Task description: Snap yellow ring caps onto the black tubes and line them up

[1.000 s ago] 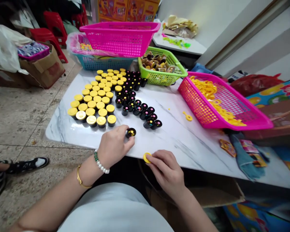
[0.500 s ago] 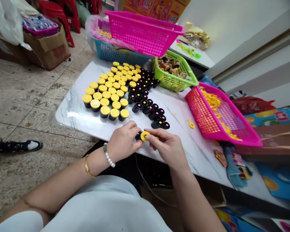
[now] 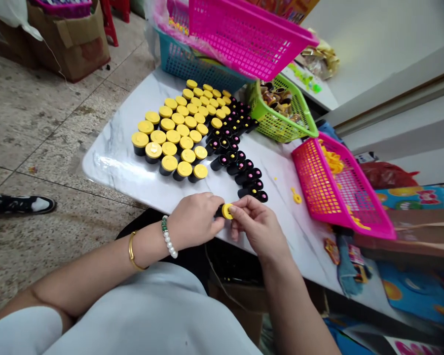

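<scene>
My left hand [image 3: 194,219] is closed around a small black cup [image 3: 219,212] at the near edge of the white marble table [image 3: 111,158]. My right hand [image 3: 257,227] pinches a yellow lid [image 3: 227,211] and presses it onto the top of that cup. Just beyond my hands stand several open black cups [image 3: 244,170] with coloured bits inside. To their left is a block of several black cups with yellow lids [image 3: 177,130] on.
A pink basket [image 3: 329,197] of yellow lids lies at the right, with one loose yellow lid [image 3: 296,196] beside it. At the back are a green basket [image 3: 281,111], a blue basket [image 3: 192,66] and another pink basket [image 3: 244,37]. A person's black-and-white shoe [image 3: 18,203] is on the floor at left.
My right hand brought the yellow lid from the table edge onto the cup held by my left hand. The view has shifted, so the table appears further up and right.
</scene>
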`<state>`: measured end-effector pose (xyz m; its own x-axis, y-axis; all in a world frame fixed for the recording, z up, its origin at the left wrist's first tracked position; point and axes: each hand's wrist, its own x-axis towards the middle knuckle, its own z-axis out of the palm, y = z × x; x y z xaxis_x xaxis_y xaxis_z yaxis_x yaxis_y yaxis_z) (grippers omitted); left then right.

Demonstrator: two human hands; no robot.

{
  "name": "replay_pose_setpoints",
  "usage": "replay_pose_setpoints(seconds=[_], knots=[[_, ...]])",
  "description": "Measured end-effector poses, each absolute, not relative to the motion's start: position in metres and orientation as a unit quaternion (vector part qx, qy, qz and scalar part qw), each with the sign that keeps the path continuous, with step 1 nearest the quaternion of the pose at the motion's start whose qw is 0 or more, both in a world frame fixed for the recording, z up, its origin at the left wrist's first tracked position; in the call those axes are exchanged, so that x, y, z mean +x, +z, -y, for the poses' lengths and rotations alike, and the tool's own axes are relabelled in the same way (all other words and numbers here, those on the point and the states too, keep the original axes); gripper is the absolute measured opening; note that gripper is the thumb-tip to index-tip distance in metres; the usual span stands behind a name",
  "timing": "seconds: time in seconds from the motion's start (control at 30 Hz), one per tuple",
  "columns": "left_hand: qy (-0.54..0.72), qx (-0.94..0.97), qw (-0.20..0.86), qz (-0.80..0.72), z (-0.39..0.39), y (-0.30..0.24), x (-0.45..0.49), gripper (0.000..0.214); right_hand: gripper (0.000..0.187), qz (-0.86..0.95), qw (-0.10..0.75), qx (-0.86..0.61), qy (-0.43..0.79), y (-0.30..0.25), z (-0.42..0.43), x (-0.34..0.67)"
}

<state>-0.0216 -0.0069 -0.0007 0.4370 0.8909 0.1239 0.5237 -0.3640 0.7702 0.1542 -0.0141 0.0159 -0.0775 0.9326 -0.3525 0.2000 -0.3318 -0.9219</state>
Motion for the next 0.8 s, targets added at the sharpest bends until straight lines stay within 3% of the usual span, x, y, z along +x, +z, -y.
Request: replay_pose_setpoints(seconds=[0.13, 0.33, 0.43, 0.6, 0.7, 0.8], knots=[[0.29, 0.712, 0.443, -0.461, -0.001, 0.008, -0.02, 0.022, 0.033, 0.468, 0.326, -0.586, 0.575, 0.013, 0.013, 0.155], [0.291, 0.678, 0.481, -0.474, -0.01, 0.009, -0.016, 0.023, 0.032, 0.454, 0.35, -0.58, 0.579, 0.007, 0.013, 0.154], [0.326, 0.693, 0.444, -0.465, -0.001, 0.002, -0.016, 0.013, 0.03, 0.456, 0.346, -0.593, 0.567, 0.005, 0.016, 0.153], [0.356, 0.76, 0.308, -0.447, 0.015, -0.012, -0.014, 0.021, 0.031, 0.446, 0.401, -0.6, 0.53, 0.003, 0.025, 0.154], [0.329, 0.775, 0.304, -0.445, 0.015, -0.013, -0.013, 0.019, 0.031, 0.41, 0.436, -0.574, 0.559, 0.006, 0.025, 0.158], [0.3, 0.788, 0.318, -0.434, 0.011, -0.009, -0.015, 0.016, 0.037, 0.378, 0.396, -0.555, 0.627, 0.011, 0.016, 0.159]])
